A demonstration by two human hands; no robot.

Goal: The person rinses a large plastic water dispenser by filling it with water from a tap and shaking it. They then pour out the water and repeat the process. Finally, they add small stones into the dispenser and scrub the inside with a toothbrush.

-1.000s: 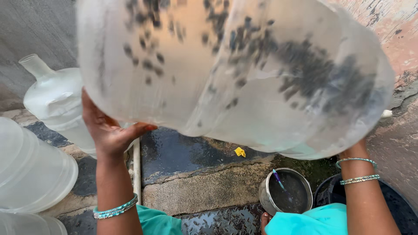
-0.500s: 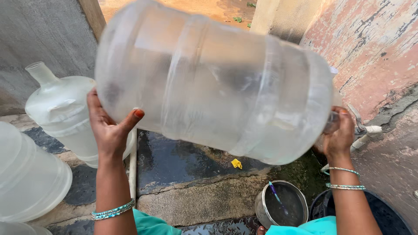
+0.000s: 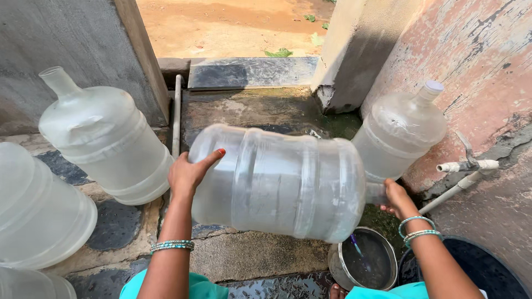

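Observation:
I hold a large clear plastic water jug (image 3: 277, 180) on its side, low over the wet stone floor. My left hand (image 3: 188, 173) presses flat against its base on the left. My right hand (image 3: 394, 198) grips its neck on the right, just above a steel pot (image 3: 363, 263) with dark water in it. Both wrists wear green bangles.
An upright jug (image 3: 105, 138) stands at the left with two more jugs (image 3: 39, 207) nearer me. A capped jug (image 3: 403, 130) leans at the pink wall on the right, beside a white pipe tap (image 3: 463, 166). A dark tub (image 3: 487, 271) sits at lower right.
The jug has come down from close to my face to low over the floor, turned on its side. My hands stayed at its base and neck.

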